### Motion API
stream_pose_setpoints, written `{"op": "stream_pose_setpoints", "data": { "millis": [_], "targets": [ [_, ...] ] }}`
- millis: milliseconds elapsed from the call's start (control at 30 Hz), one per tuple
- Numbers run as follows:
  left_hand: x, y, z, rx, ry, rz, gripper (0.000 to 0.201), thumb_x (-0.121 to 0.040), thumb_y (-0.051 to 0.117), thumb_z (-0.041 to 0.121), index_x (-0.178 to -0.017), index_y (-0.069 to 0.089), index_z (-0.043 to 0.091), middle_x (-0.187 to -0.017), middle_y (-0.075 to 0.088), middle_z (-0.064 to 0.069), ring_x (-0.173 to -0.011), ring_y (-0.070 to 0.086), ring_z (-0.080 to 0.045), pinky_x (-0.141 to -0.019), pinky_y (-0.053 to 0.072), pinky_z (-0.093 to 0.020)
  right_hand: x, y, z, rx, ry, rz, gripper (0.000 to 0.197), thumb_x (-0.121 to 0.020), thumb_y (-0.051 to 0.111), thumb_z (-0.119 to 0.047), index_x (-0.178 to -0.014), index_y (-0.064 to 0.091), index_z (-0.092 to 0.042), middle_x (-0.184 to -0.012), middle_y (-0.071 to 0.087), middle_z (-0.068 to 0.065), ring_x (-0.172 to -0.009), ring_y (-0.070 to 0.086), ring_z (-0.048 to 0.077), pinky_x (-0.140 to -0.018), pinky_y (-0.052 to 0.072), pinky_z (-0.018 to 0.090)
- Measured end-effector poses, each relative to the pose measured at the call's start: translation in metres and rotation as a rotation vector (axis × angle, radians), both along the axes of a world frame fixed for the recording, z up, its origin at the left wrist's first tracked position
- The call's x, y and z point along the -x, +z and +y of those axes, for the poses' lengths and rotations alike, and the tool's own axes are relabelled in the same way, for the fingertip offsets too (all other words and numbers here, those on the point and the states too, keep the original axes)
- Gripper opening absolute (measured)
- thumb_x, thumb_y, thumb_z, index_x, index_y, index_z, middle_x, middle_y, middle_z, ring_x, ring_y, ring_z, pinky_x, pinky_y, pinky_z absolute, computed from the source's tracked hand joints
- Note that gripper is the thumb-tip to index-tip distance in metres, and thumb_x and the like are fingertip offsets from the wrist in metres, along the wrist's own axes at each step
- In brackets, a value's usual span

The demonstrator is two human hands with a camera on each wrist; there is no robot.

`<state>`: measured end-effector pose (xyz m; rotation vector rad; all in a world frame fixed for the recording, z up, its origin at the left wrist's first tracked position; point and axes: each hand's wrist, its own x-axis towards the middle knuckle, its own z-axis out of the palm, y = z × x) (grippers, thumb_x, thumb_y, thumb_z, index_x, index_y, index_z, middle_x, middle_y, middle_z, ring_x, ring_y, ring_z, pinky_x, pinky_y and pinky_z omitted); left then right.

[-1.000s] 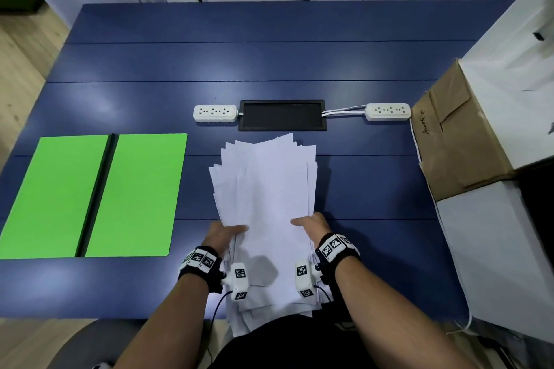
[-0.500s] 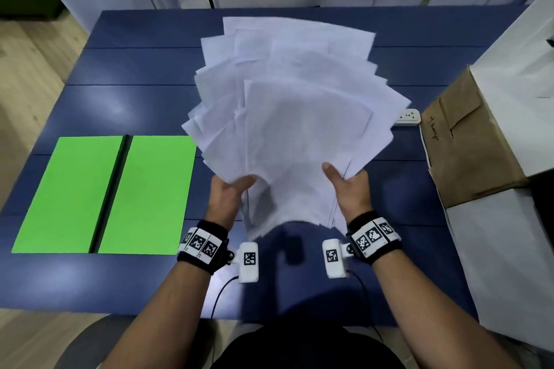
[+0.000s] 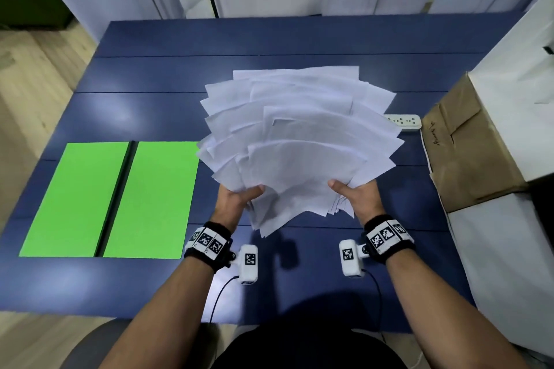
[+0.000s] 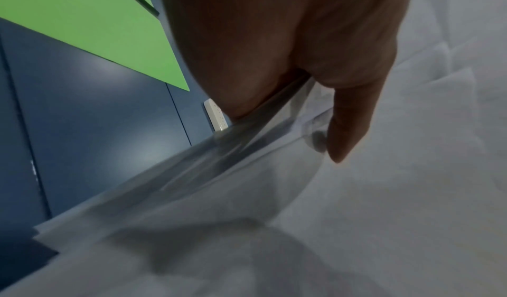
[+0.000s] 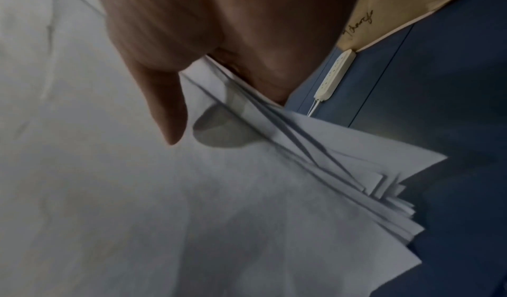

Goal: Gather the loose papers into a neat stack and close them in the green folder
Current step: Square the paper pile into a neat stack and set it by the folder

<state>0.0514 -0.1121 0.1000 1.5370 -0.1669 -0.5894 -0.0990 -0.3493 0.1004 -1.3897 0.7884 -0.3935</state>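
Observation:
A fanned bundle of white papers (image 3: 299,141) is held up off the blue table (image 3: 150,105), its sheets splayed at different angles. My left hand (image 3: 236,198) grips the bundle's lower left edge, thumb on top. My right hand (image 3: 353,198) grips the lower right edge the same way. In the left wrist view the thumb (image 4: 348,117) presses on the papers (image 4: 329,215); in the right wrist view the thumb (image 5: 164,106) lies on the sheets (image 5: 247,193). The green folder (image 3: 114,201) lies open and flat at the left, with a dark spine down its middle.
A brown cardboard box (image 3: 467,150) and white boxes (image 3: 515,75) crowd the table's right side. A white power strip (image 3: 403,122) peeks out behind the papers; another power strip (image 4: 216,117) shows in the left wrist view. White cabinet doors stand beyond the far edge.
The papers were lifted off the table from near its front edge and fanned out. Since half a second ago the bundle has tipped lower and away, with both hands still gripping it.

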Motion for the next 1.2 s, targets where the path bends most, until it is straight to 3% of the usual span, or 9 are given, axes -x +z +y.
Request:
{"op": "stream_pose_setpoints", "data": {
  "millis": [133, 267, 433, 600, 733, 833, 900, 1067, 1200],
  "targets": [
    [-0.002, 0.005, -0.001, 0.027, -0.068, 0.003, 0.049, -0.077, 0.074, -0.017, -0.116, 0.066, 0.011, -0.103, 0.079, 0.004, -0.096, 0.074, -0.014, -0.084, 0.056, -0.030, 0.003, 0.000, -0.013, 0.010, 0.068, 0.023, 0.048, -0.074, 0.082, 0.007, -0.118, 0.065, -0.001, -0.112, 0.074, 0.008, -0.107, 0.070, 0.024, -0.105, 0.050, 0.048],
    [0.003, 0.012, -0.002, 0.044, -0.141, -0.005, 0.051, -0.076, 0.075, -0.017, -0.105, 0.073, 0.025, -0.101, 0.079, 0.007, -0.094, 0.074, -0.009, -0.082, 0.056, -0.024, 0.005, 0.006, -0.017, 0.050, 0.139, 0.042, 0.054, -0.073, 0.083, 0.007, -0.121, 0.061, 0.002, -0.114, 0.073, 0.010, -0.112, 0.069, 0.027, -0.107, 0.048, 0.049],
    [0.003, 0.012, -0.009, 0.109, -0.124, -0.030, 0.045, -0.085, 0.070, -0.013, -0.118, 0.070, 0.017, -0.113, 0.077, 0.001, -0.105, 0.072, -0.016, -0.093, 0.055, -0.031, 0.002, 0.010, -0.013, 0.070, 0.072, 0.043, 0.049, -0.075, 0.087, -0.011, -0.118, 0.065, -0.008, -0.111, 0.075, 0.003, -0.109, 0.070, 0.015, -0.103, 0.050, 0.037],
    [0.013, 0.015, -0.019, 0.135, -0.040, -0.111, 0.050, -0.089, 0.067, -0.014, -0.106, 0.078, 0.032, -0.107, 0.078, 0.010, -0.100, 0.071, -0.007, -0.091, 0.053, -0.025, -0.008, 0.024, 0.016, 0.051, -0.153, -0.108, 0.033, -0.083, 0.075, 0.006, -0.105, 0.067, -0.017, -0.101, 0.072, -0.007, -0.091, 0.071, -0.005, -0.084, 0.050, 0.011],
    [0.013, 0.010, -0.012, 0.144, -0.031, -0.074, 0.041, -0.079, 0.076, -0.006, -0.105, 0.077, 0.025, -0.105, 0.078, 0.001, -0.098, 0.071, -0.017, -0.090, 0.057, -0.036, -0.004, 0.016, 0.016, 0.001, -0.087, -0.079, 0.030, -0.082, 0.076, 0.006, -0.102, 0.070, -0.016, -0.093, 0.077, -0.008, -0.091, 0.073, 0.004, -0.086, 0.055, 0.023],
    [0.006, 0.015, -0.008, 0.160, -0.074, -0.069, 0.049, -0.078, 0.075, -0.016, -0.106, 0.078, 0.024, -0.107, 0.078, -0.003, -0.099, 0.072, -0.021, -0.089, 0.058, -0.036, 0.001, 0.018, 0.006, -0.003, -0.015, -0.073, 0.030, -0.080, 0.077, 0.006, -0.109, 0.071, 0.000, -0.098, 0.078, 0.002, -0.094, 0.074, 0.014, -0.091, 0.057, 0.033],
    [0.000, 0.019, -0.005, 0.162, -0.114, -0.052, 0.051, -0.080, 0.071, -0.019, -0.103, 0.080, 0.025, -0.105, 0.079, 0.000, -0.098, 0.074, -0.017, -0.087, 0.057, -0.031, 0.003, 0.031, 0.002, -0.013, 0.001, -0.110, 0.029, -0.081, 0.075, 0.007, -0.110, 0.070, 0.004, -0.095, 0.079, -0.001, -0.092, 0.074, 0.012, -0.087, 0.055, 0.028],
    [-0.002, 0.015, -0.005, 0.050, -0.157, -0.067, 0.054, -0.081, 0.076, -0.012, -0.100, 0.079, 0.038, -0.102, 0.079, 0.013, -0.097, 0.071, -0.006, -0.091, 0.056, -0.030, -0.002, 0.069, -0.003, -0.040, -0.003, -0.272, 0.035, -0.083, 0.070, -0.001, -0.116, 0.068, -0.013, -0.106, 0.077, -0.004, -0.105, 0.071, 0.014, -0.090, 0.052, 0.021],
    [0.003, 0.011, -0.009, 0.069, -0.138, -0.046, 0.046, -0.079, 0.078, -0.009, -0.110, 0.071, 0.024, -0.104, 0.078, 0.012, -0.098, 0.070, -0.005, -0.089, 0.055, -0.026, -0.009, 0.101, 0.006, -0.022, -0.129, -0.356, 0.033, -0.087, 0.063, -0.012, -0.118, 0.058, -0.021, -0.104, 0.075, -0.019, -0.104, 0.068, -0.001, -0.088, 0.049, 0.013]
  ]
}}
